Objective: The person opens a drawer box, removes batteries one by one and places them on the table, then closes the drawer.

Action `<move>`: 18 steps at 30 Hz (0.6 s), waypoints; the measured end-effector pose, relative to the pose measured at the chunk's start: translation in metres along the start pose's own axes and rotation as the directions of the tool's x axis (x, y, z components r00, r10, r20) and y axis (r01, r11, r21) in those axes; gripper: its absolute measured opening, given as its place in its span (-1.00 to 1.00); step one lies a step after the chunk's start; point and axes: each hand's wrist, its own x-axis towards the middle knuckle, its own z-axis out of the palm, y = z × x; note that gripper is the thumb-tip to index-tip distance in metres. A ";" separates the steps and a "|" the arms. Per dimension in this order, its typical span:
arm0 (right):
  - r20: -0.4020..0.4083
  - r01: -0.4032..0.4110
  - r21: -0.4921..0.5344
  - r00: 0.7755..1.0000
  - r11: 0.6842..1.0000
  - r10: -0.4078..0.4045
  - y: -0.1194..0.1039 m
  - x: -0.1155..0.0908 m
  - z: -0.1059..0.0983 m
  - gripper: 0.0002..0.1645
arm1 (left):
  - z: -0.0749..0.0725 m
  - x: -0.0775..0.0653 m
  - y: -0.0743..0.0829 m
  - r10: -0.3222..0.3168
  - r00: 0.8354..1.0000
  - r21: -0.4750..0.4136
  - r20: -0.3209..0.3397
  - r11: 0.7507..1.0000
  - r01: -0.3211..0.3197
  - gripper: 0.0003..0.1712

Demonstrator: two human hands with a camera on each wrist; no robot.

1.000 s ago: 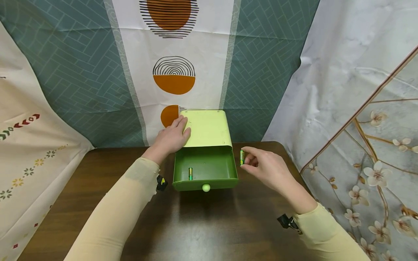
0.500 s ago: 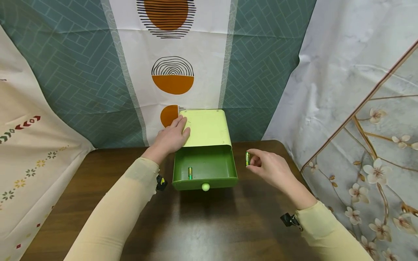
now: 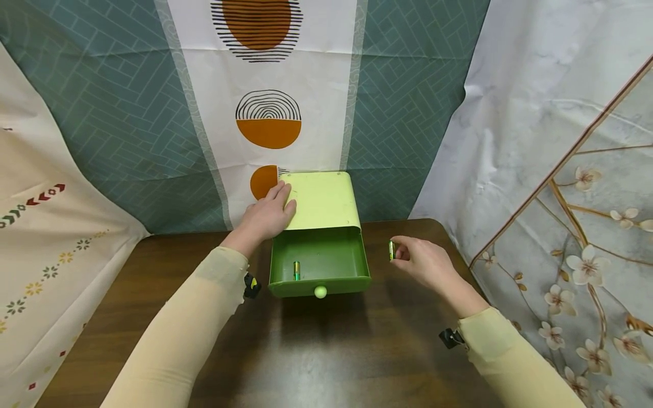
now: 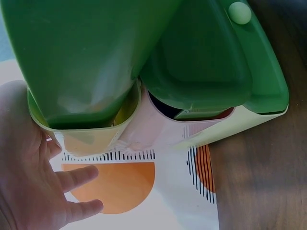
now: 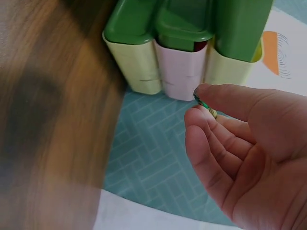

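A stacked drawer unit [image 3: 322, 199] with a pale yellow-green top stands at the back of the table. Its green top drawer [image 3: 334, 252] is pulled out, and one green-gold battery [image 3: 296, 271] is inside near the front left. My left hand [image 3: 266, 216] rests on the unit's upper left edge, fingers extended. To the right of the drawer and apart from it, my right hand [image 3: 425, 262] pinches a second battery [image 3: 391, 250] between thumb and index finger. In the right wrist view, the fingertips partly hide this battery [image 5: 205, 105].
Below the top drawer, a pink tier [image 5: 180, 69] shows its green drawer slightly out. The lowest tier [image 5: 136, 64] is pale yellow-green. A round knob [image 3: 320, 292] sticks out from the drawer front. Patterned cloths [image 3: 418, 113] hang behind and beside the brown wooden table [image 3: 326, 362].
My right hand has moved a little to the right, away from the drawer, with the battery still pinched. My left hand stays on the unit, and the other battery has not moved.
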 end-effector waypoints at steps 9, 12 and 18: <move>0.021 -0.011 0.003 1.000 1.000 0.011 0.013 0.009 0.028 -0.51 | 0.001 0.000 -0.002 -0.004 1.000 -0.007 -0.004 1.000 0.004 -0.17; 0.029 -0.017 -0.007 0.999 1.000 0.017 0.017 0.010 0.039 -0.53 | 0.001 -0.001 -0.001 -0.003 1.000 -0.012 -0.003 1.000 0.003 -0.18; 0.018 -0.027 -0.011 0.999 1.000 0.027 0.019 0.013 0.051 -0.50 | 0.000 -0.002 0.001 -0.005 1.000 -0.017 -0.003 1.000 0.005 -0.18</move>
